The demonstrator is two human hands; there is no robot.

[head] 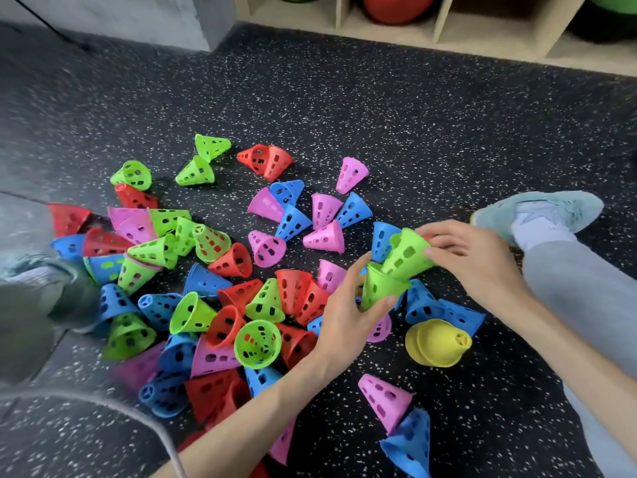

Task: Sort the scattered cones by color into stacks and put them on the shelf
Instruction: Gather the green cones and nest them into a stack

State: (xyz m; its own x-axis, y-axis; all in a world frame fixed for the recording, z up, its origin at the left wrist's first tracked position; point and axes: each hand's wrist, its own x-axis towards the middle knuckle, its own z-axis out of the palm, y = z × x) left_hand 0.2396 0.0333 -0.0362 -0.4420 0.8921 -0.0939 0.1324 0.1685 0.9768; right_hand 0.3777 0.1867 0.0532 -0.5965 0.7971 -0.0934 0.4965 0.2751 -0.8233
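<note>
Several perforated plastic cones in green, red, blue and pink lie scattered in a pile [220, 291] on the dark speckled floor. My left hand [348, 312] grips a green cone [381, 288] at centre right. My right hand [468, 257] holds a second green cone [408, 253] just above it, its narrow end touching the first cone's open mouth. A stack of yellow cones [436, 341] lies on its side below my right hand. The wooden shelf [437, 32] runs along the top edge.
My legs in grey trousers frame the pile, with a pale blue shoe [544, 210] at right and the other foot [51, 270] at left. Red and green balls [396, 8] sit in the shelf compartments. A grey block [165, 19] stands at top left.
</note>
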